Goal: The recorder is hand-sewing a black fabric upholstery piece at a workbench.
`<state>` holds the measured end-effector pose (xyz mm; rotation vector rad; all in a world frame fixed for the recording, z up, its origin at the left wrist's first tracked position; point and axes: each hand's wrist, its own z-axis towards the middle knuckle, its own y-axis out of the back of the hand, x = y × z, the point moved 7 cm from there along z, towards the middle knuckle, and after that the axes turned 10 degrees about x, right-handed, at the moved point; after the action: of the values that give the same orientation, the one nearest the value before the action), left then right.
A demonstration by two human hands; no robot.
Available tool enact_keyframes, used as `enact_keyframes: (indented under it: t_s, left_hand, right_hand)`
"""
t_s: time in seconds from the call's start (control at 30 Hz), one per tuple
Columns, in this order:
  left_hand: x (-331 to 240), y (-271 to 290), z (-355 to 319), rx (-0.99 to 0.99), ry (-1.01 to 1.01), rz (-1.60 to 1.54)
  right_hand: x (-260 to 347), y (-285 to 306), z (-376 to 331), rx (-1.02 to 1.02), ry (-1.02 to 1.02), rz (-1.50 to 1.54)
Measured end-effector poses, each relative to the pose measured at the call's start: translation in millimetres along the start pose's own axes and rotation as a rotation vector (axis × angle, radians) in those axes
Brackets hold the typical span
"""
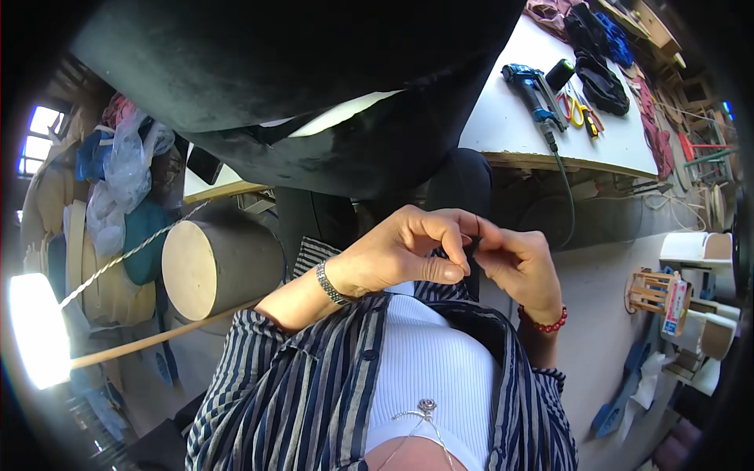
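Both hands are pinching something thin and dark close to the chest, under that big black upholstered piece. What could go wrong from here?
The left hand and right hand meet on a thin dark thread, too fine to see clearly, so it might slip from the fingers.

The bulky black upholstered piece hangs right above the hands and could sag onto them.

The cord of the blue power tool dangles off the white table and might snag.

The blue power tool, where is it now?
The blue power tool lies on the white table at upper right, beside the yellow-handled scissors.
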<state>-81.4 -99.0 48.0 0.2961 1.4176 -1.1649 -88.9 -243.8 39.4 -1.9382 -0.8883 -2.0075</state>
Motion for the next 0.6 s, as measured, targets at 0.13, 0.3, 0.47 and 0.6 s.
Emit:
enact_keyframes:
  t_s: [0.13,0.3,0.47,0.6]
  left_hand:
    - [-54.9,14.9,-28.7,-0.062,-0.172,-0.009]
    - [-98.8,61.6,-108.4,-0.262,-0.261,0.057]
    - [-90.3,106.1,-164.1,-0.430,-0.203,-0.212]
    - [-109.3,109.6,-204.9,-0.356,-0.357,-0.147]
  right_hand:
    - [-41.5,28.4,-32.3,-0.113,-0.175,0.108]
    - [-136.0,142.1,-118.7,-0.398,-0.175,0.199]
    - [-204.3,256.1,-247.6,-0.710,-0.266,0.410]
    - [-228.5,313.6,-349.9,-1.051,-0.255,0.569]
